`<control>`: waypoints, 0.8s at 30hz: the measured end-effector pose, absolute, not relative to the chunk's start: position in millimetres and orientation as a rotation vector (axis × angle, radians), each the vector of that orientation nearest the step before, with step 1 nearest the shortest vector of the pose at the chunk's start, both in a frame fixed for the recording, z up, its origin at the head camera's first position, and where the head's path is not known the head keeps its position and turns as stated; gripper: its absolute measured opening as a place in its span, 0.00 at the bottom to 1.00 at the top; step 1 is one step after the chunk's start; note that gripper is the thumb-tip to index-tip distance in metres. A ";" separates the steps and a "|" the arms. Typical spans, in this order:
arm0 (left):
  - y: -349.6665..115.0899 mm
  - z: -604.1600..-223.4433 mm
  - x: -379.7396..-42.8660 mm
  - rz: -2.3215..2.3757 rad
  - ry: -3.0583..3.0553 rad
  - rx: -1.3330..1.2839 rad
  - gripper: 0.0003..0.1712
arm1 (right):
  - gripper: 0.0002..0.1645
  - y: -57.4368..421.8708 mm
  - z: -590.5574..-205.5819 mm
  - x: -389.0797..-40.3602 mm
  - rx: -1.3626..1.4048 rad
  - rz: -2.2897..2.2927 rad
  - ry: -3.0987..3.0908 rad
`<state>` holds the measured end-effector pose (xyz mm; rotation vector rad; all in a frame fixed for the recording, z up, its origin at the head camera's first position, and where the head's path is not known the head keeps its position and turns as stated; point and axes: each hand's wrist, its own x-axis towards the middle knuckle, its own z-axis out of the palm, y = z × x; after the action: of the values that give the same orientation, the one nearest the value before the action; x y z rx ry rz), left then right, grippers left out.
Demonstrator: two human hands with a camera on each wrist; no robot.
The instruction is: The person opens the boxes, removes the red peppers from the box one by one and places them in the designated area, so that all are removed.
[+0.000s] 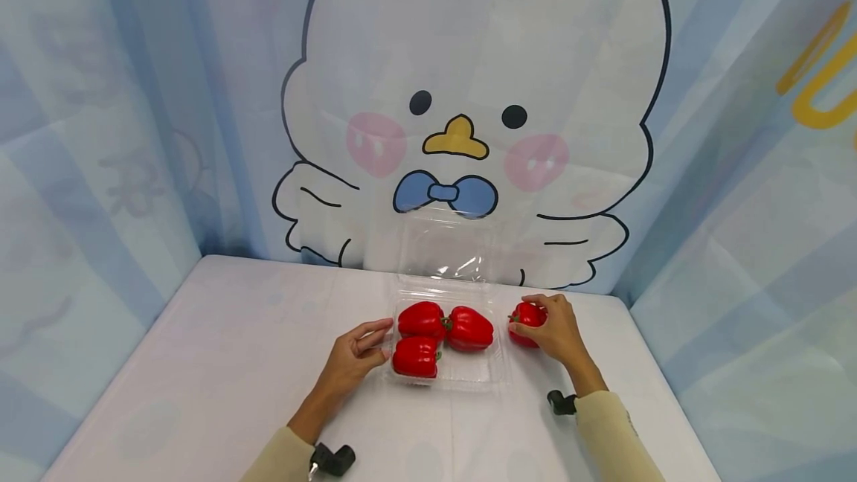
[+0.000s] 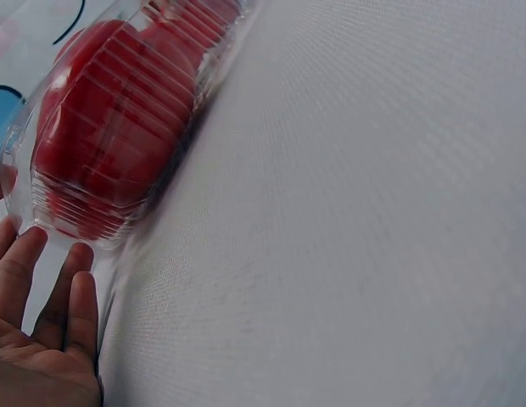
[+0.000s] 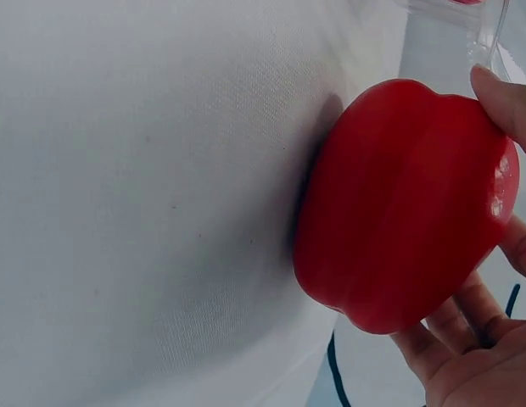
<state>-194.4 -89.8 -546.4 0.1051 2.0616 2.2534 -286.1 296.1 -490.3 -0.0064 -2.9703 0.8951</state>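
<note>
A clear plastic clamshell box (image 1: 469, 373) stands on the table with its lid (image 1: 445, 244) raised at the back. Three red bell peppers (image 1: 471, 329) lie inside, two across the back and one at the front left. My left hand (image 1: 353, 357) is at the box's left side; in the left wrist view its fairly straight fingers (image 2: 19, 270) touch the ribbed wall. Right of the box, my right hand (image 1: 559, 327) grips another red bell pepper (image 3: 403, 208) between thumb and fingers. This pepper sits at the table surface, its green stem towards the box.
A white-covered table (image 1: 221, 363) spreads around the box. Behind it hangs a curtain (image 1: 462, 36) with a cartoon chick, and pale blue curtains (image 1: 756, 244) close off both sides. Black wrist mounts (image 1: 333, 460) stick out inward from both sleeves.
</note>
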 end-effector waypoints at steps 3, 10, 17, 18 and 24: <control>-89.6 -547.8 -195.2 2.251 2.062 0.101 0.31 | 0.41 296.3 -490.3 -286.2 -0.013 0.898 -2.977; -89.7 -548.8 -195.6 2.250 2.064 0.109 0.31 | 0.42 295.8 -488.7 -283.6 0.009 0.888 -2.982; -90.2 -549.0 -196.0 2.252 2.055 0.111 0.31 | 0.44 291.7 -477.4 -276.8 0.080 0.860 -2.943; -90.3 -548.9 -196.0 2.253 2.056 0.110 0.31 | 0.44 290.7 -475.3 -276.0 0.090 0.856 -2.938; -89.6 -548.0 -195.5 2.251 2.071 0.095 0.32 | 0.45 281.7 -462.0 -268.7 0.148 0.859 -2.907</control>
<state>-195.5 -89.6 -548.0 0.0953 2.0707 2.2508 -268.7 281.7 -462.0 0.1484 -2.9068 0.8594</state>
